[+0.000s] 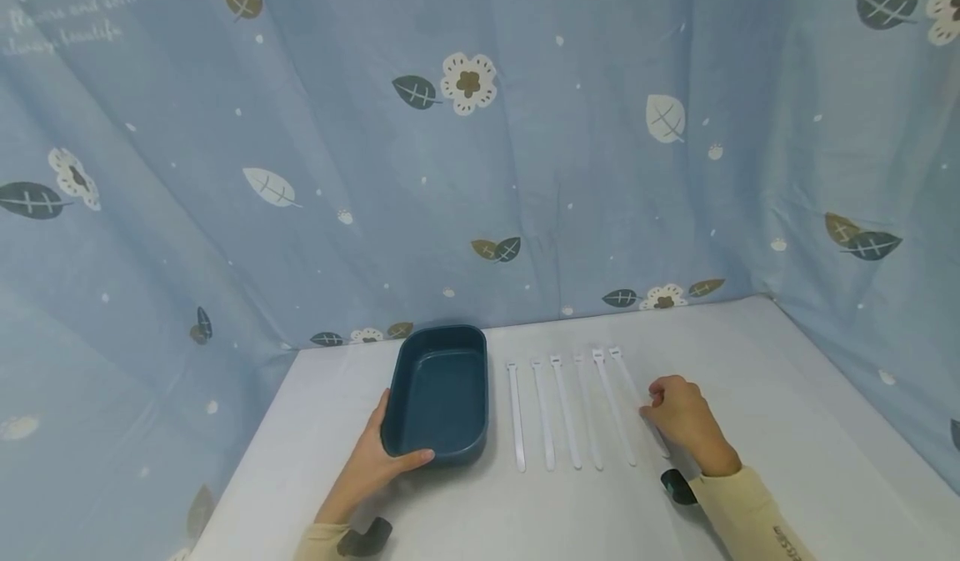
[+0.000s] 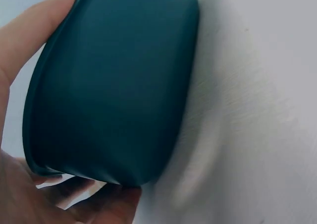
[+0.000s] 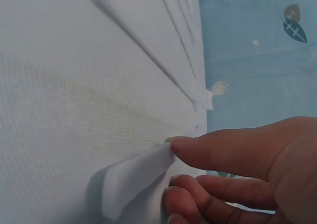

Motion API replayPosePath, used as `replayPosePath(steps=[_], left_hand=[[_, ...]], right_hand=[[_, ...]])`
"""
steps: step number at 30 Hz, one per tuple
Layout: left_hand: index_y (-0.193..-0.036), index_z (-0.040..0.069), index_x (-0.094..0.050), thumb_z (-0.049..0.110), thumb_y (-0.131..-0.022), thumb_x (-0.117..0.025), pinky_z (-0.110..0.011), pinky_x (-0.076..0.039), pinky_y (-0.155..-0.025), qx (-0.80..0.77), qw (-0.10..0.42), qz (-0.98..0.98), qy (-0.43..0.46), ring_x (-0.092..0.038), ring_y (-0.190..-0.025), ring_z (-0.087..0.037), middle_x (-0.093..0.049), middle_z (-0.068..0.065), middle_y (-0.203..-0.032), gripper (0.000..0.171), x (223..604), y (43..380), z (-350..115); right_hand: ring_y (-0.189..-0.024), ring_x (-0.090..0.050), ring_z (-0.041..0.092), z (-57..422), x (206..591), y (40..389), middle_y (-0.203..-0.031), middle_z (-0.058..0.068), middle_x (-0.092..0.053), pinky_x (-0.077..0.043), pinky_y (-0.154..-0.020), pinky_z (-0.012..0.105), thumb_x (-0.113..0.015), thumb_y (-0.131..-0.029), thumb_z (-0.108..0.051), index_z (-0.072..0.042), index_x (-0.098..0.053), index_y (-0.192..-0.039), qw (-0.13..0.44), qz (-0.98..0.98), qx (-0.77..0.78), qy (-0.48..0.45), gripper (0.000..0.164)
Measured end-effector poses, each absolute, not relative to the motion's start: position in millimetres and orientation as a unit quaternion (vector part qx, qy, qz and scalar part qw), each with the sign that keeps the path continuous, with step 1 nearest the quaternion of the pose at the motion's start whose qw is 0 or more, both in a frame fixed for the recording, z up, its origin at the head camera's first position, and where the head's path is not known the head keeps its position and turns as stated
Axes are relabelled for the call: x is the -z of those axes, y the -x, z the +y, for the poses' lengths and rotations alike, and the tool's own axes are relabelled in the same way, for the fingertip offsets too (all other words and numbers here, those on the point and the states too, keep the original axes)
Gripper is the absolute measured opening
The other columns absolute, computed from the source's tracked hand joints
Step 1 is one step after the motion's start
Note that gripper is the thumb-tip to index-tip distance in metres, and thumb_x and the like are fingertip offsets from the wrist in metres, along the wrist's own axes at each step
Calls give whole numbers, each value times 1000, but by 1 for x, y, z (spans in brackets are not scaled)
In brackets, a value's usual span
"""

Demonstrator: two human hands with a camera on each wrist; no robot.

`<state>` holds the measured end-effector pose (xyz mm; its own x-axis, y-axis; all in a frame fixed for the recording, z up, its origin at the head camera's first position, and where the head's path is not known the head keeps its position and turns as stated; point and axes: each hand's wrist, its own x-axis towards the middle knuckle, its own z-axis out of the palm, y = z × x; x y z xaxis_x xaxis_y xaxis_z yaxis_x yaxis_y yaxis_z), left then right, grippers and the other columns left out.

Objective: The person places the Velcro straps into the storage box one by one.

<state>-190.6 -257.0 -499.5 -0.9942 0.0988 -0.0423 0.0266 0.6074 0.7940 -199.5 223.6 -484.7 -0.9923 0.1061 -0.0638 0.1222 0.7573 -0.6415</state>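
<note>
At the near left corner of a dark teal rectangular tub [image 1: 442, 403], my left hand [image 1: 378, 444] grips the wall, the thumb along the near rim and the fingers round the left side. The left wrist view shows the tub's outer wall [image 2: 114, 85] close up, tilted in that picture. My right hand [image 1: 682, 415] pinches the rightmost white strap [image 3: 138, 179] partway along its length, between thumb and fingertips. That strap's wide, square-ended head [image 1: 616, 352] points to the back; its tail end comes out on the near side of the hand.
Several similar white straps [image 1: 564, 411] lie in a row between the tub and my right hand, heads toward the back. The white tabletop [image 1: 525, 519] meets a blue patterned curtain [image 1: 555, 169] at the back and sides.
</note>
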Motion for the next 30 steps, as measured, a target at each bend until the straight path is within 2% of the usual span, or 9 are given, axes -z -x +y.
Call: replayPosePath(steps=[6, 10, 14, 21, 30], left_hand=[[-168, 17, -5, 44, -78, -88, -75, -23, -121, -458, 25, 888, -38, -18, -157, -51, -11, -20, -174, 126, 504, 189, -251], [-168, 15, -6, 43, -78, -89, -73, -23, -122, -459, 16, 888, -36, -19, -158, -50, -12, -19, -174, 126, 505, 187, -249], [-168, 15, -7, 42, -78, -89, -72, -22, -122, -463, 8, 885, -36, -20, -158, -49, -13, -19, -174, 125, 506, 187, -247], [-168, 15, -6, 43, -79, -88, -72, -21, -123, -467, 11, 884, -26, -18, -158, -49, -12, -20, -174, 125, 506, 186, -247], [-168, 22, -3, 44, -80, -87, -73, -21, -123, -471, 16, 882, -22, -18, -158, -48, -12, -18, -174, 124, 505, 187, -248]], right_hand=[[-79, -67, 27, 223, 482, 197, -93, 23, -72, -59, -69, 44, -72, -85, -5, 19, -63, -116, 15, 943, 325, -70, 40], [-79, -67, 28, 221, 480, 197, -99, 28, -71, -60, -70, 46, -72, -86, -6, 19, -62, -117, 40, 942, 323, -87, 41], [-78, -63, 28, 219, 479, 197, -99, 28, -69, -59, -68, 43, -74, -86, -8, 16, -63, -112, 56, 942, 317, -99, 37], [-72, -60, 26, 215, 478, 197, -88, 21, -66, -51, -60, 33, -75, -84, -9, 13, -64, -102, 50, 946, 308, -90, 30], [-70, -59, 26, 211, 476, 196, -86, 20, -65, -50, -58, 33, -74, -84, -9, 12, -63, -100, 47, 951, 295, -85, 29]])
